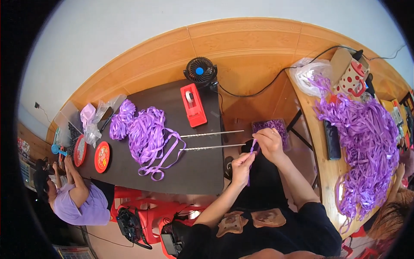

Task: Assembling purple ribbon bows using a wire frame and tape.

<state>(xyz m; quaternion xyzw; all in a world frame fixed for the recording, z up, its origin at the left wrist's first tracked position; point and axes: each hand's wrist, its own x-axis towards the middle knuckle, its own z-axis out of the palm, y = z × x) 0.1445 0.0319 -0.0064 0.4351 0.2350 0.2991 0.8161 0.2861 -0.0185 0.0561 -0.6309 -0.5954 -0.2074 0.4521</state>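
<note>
My left hand and my right hand are close together above my lap, just past the right end of the dark table. Both are closed on a narrow purple ribbon, pinched in the fingertips. A short length stretches between the hands, and a tail hangs below the left one. Whether it is knotted there is too small to tell. Two thin metal rods stick out past the table edge beside my hands. Loops of ribbon from a purple ribbon bundle on the table reach their left ends.
On the dark table are a red tape dispenser, a black fan and red plates. A wooden table at right bears a ribbon heap, a phone and a dotted mug. People sit at both sides.
</note>
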